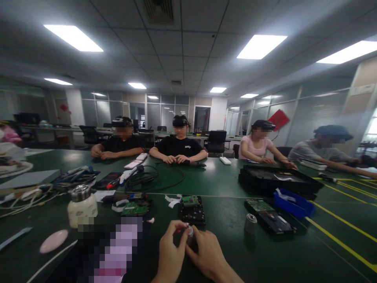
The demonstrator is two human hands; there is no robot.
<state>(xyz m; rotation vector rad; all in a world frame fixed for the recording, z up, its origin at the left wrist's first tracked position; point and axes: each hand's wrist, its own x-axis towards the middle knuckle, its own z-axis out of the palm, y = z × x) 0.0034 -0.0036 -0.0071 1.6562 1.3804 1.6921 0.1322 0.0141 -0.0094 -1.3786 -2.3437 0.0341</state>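
Note:
Both my hands are closed around a small silvery cylinder (pixel 190 232) near the front edge of the green table. My left hand (pixel 172 249) pinches its top with thumb and forefinger. From the other side, my right hand (pixel 207 251) wraps its fingers about the cylinder's lower part. Just beyond them lies a black device with a green circuit board (pixel 191 208). A similar silvery cylinder (pixel 251 224) stands upright to the right, beside another opened device with a circuit board (pixel 271 216).
A cream jar with a metal lid (pixel 82 208) and a pink oval object (pixel 53 241) are at left. Further right sit a blue tray (pixel 294 204) and a large black tray (pixel 277 181). Black cable (pixel 147 177) coils across the table. Several people sit opposite.

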